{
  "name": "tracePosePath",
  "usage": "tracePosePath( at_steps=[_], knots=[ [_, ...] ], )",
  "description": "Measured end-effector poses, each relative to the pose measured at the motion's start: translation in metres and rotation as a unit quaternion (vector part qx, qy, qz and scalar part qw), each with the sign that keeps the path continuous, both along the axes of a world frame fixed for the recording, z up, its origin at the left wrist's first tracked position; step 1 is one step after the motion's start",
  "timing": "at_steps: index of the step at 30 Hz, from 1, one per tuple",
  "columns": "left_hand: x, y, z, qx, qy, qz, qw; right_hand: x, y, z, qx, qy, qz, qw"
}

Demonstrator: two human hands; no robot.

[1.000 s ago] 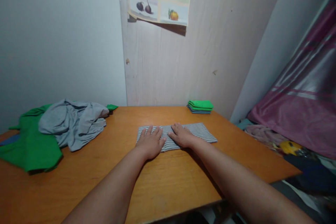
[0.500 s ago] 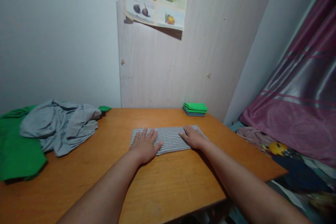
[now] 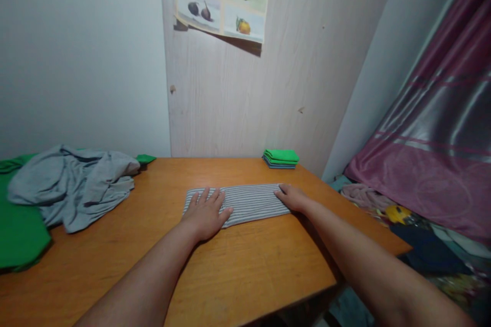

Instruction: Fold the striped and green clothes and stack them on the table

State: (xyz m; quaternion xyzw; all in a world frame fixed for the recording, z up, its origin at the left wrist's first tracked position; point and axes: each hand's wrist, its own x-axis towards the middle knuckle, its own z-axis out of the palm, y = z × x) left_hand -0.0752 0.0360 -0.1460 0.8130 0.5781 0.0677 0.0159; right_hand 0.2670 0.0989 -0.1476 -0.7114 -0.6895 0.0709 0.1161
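A grey-and-white striped cloth (image 3: 251,204), folded into a long flat strip, lies across the middle of the wooden table. My left hand (image 3: 205,214) rests flat on its left part with the fingers spread. At the cloth's right end is my right hand (image 3: 293,197), palm down, touching the edge. Its thumb and a finger show apart over the stripes; the other fingers are partly hidden behind the hand.
Folded green and grey cloths (image 3: 281,158) are stacked at the table's back right. A crumpled grey garment (image 3: 84,184) lies over a green cloth (image 3: 23,240) on the left. Beyond the table's right edge are a pink curtain (image 3: 425,163) and piled fabrics (image 3: 425,250).
My right hand has slid rightward along the striped cloth to its right end, baring more stripes. The left hand stays on the cloth. The view has shifted slightly right.
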Motion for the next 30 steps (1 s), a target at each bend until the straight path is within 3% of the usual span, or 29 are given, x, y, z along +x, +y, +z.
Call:
tracePosePath(
  at_steps=[6, 13, 22, 30],
  knots=[
    [0.001, -0.001, 0.0, -0.004, -0.003, 0.001, 1.0, 0.033, 0.011, 0.019, -0.007, 0.031, -0.13, 0.991],
    [0.001, -0.001, 0.0, -0.001, -0.006, -0.001, 1.0, 0.024, 0.023, 0.016, -0.038, 0.046, -0.186, 0.981],
    [0.001, -0.004, 0.002, -0.004, -0.022, -0.002, 1.0, 0.002, 0.016, 0.018, -0.043, 0.111, -0.192, 0.974],
    [0.002, -0.004, 0.001, -0.004, -0.035, -0.003, 0.999, -0.018, -0.001, 0.05, -0.017, 0.185, -0.144, 0.972]
  ],
)
